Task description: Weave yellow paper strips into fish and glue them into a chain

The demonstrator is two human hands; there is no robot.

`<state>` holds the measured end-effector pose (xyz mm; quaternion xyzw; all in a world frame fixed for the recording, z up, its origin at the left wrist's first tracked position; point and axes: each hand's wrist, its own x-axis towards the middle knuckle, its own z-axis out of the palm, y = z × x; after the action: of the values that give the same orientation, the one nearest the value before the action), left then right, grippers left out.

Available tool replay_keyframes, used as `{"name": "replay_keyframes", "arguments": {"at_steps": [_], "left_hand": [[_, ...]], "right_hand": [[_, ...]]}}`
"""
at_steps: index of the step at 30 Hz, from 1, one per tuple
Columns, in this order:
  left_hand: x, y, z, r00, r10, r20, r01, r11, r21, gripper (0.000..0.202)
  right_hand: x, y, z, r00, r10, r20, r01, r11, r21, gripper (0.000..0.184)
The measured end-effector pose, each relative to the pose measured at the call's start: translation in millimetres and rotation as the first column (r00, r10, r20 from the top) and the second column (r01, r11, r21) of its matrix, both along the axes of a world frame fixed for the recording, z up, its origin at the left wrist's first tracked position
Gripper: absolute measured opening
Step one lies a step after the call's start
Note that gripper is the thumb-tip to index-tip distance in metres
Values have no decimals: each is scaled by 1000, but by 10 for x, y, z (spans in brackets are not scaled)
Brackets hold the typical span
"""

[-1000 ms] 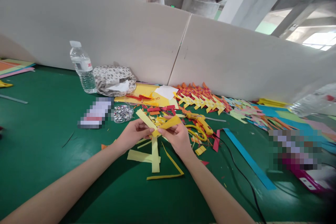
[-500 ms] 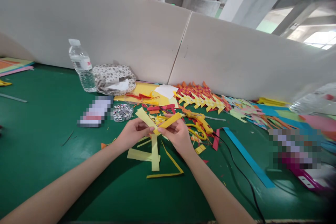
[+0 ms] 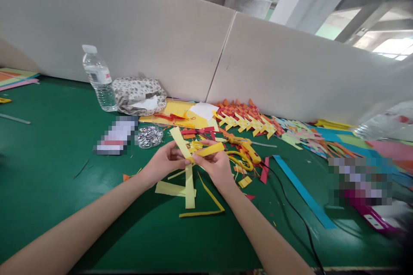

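Note:
My left hand [image 3: 165, 161] pinches a pale yellow paper strip [image 3: 180, 141] that slants up between my hands. In my right hand [image 3: 217, 164] is a deeper yellow paper strip [image 3: 210, 149], which crosses the pale one where my thumbs nearly meet. Fingers behind the strips are partly hidden. Just below hangs or lies another pale yellow strip [image 3: 189, 193]; I cannot tell if it is joined to the held ones. A flat pale strip [image 3: 167, 188] and a thin folded yellow strip [image 3: 206, 213] are on the green table [image 3: 155, 240].
A yellow glue gun [image 3: 248, 148] with a black cord [image 3: 290, 210] lies right of my hands, near a blue strip [image 3: 303, 191]. Behind are woven paper fish [image 3: 245, 122]. At left stand googly eyes [image 3: 150, 136], a phone [image 3: 116, 135], a fabric pouch [image 3: 138, 94] and a water bottle [image 3: 99, 77].
The free end of the deeper yellow strip has tilted lower toward the right, and the pale strip stands steeper. Both hands stay in nearly the same place; the view shifts slightly.

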<state>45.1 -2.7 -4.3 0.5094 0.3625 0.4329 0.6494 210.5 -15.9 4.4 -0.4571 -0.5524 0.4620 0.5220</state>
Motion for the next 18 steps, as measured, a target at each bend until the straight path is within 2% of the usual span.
{"name": "replay_keyframes", "arguments": {"at_steps": [3,5,7,9,11,13,15,18], "left_hand": [[-28,25,-8,997,66,50,-65,998,-24,38],[-63,60,-4,986,146,80,-143,989,-42,36],[-103,104,5,964,251,84,-247,967,-58,37],[-139,145,14,936,345,70,-340,938,-70,39],[-163,171,20,918,393,49,-390,918,-67,42],[-171,180,21,917,397,25,-396,917,-45,44],[-167,177,15,923,385,10,-385,923,-12,46],[-153,170,-2,929,369,6,-369,929,21,49]], "right_hand": [[4,1,-20,998,-28,58,26,999,32,44],[25,1,-25,979,-57,195,46,997,64,46],[50,-8,-23,918,-53,392,14,995,102,54],[66,-26,-21,824,-5,567,-76,990,119,62],[65,-48,-28,742,59,667,-172,980,104,63],[51,-65,-45,705,79,704,-207,973,99,61],[32,-71,-59,718,84,691,-208,973,98,56],[19,-59,-45,822,102,561,-186,978,96,46]]}}
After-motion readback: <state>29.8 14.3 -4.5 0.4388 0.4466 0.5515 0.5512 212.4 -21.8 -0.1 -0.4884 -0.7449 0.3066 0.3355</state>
